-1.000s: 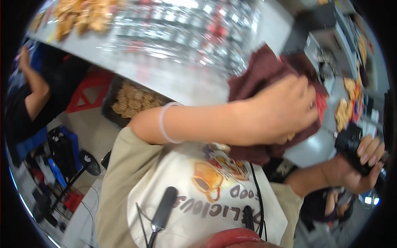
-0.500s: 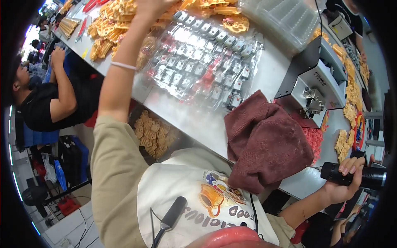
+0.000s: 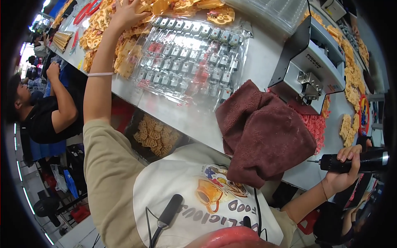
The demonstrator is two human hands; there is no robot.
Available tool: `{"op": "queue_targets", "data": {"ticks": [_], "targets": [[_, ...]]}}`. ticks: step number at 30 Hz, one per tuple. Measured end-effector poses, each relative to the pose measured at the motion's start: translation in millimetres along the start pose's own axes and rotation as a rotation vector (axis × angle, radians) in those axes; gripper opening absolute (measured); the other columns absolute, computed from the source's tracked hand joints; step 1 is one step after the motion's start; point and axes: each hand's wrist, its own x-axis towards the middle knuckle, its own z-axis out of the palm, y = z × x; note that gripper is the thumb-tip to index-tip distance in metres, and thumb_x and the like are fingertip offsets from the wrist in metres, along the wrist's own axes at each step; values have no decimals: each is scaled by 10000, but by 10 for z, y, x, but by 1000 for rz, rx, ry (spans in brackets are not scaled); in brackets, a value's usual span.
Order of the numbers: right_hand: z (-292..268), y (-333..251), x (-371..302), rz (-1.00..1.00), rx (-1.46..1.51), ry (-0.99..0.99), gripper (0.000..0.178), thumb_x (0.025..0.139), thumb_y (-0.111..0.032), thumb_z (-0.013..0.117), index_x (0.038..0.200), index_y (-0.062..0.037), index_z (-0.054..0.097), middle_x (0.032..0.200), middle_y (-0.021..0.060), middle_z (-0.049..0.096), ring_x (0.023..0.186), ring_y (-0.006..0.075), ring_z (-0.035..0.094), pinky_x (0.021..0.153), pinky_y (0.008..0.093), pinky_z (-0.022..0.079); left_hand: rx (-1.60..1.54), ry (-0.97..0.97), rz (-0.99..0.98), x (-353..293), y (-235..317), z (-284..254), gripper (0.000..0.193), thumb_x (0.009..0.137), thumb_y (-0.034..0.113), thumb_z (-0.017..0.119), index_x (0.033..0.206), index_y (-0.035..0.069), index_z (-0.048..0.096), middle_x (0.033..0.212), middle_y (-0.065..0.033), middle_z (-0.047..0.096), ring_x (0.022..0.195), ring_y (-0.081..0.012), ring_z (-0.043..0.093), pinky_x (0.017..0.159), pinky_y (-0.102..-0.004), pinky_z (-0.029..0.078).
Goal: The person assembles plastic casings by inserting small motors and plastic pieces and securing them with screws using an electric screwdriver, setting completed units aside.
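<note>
The person's left hand [image 3: 127, 15] is at the top left of the frame, over a heap of yellow plastic parts [image 3: 94, 39]; its fingers are spread and run up to the top edge, and one cannot tell whether they have hold of a part. A pale band [image 3: 100, 74] circles that wrist. The right hand [image 3: 345, 165], at the lower right, is wrapped around a black power screwdriver [image 3: 374, 160], whose thin bit points toward the left of the frame. Just right of the heap, in the upper middle, a clear plastic tray [image 3: 142, 86] holds rows of small grey blocks [image 3: 186, 53], with glare and some red showing among them. Right of centre, a crumpled maroon cloth [image 3: 269, 136] lies at the near edge of the white table [image 3: 173, 113], partly hanging over it. Above and right of the cloth stands a black and silver machine [image 3: 318, 76], with small pink pieces [image 3: 316, 128] piled beside it. More clear trays [image 3: 275, 12] lie at the top right, and yellow parts line the table's right side near a red-rimmed bowl [image 3: 364, 113]. Below the table edge, left of centre, a dark bin [image 3: 134, 142] holds tan pieces [image 3: 155, 134]. The person wears a white apron [image 3: 165, 182] printed with a mug. At the far left, a co-worker [image 3: 49, 120] in black sits with forearms raised.
</note>
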Motion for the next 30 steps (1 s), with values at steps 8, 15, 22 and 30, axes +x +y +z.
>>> {"op": "queue_targets", "data": {"ticks": [8, 15, 22, 30], "targets": [[-461, -7, 98, 95, -296, 129, 448, 838, -43, 638, 1244, 18, 460, 742, 36, 497, 565, 121, 490, 526, 259, 417, -584, 51, 340, -41, 209, -682, 451, 876, 334, 622, 1239, 77, 548, 1208, -189, 552, 1139, -360, 518, 929, -441, 431], [-786, 263, 279, 273, -986, -15, 525, 759, -181, 757, 1193, -14, 514, 781, 46, 589, 560, 114, 549, 505, 234, 435, -510, -351, -43, -642, 836, -811, 400, 977, 326, 474, 1364, 224, 454, 1466, -201, 313, 1339, -372, 344, 1003, -614, 319], [-1004, 688, 331, 140, -1511, -131, 608, 714, -276, 761, 1247, -99, 531, 1020, 179, 673, 921, 375, 648, 768, 427, 490, -433, -269, 207, -685, 701, -428, 388, 1005, 333, 379, 1389, 374, 405, 1535, 97, 253, 1422, -338, 201, 1002, -738, 204], [-1888, 858, 1172, 249, -1322, -69, 643, 766, -428, 718, 1249, -39, 553, 1185, 218, 609, 1103, 340, 587, 910, 406, 454, -791, -242, -42, -579, 824, -795, 472, 1007, 373, 393, 1357, 67, 476, 1390, -169, 460, 1299, -317, 417, 1059, -389, 336]]}}
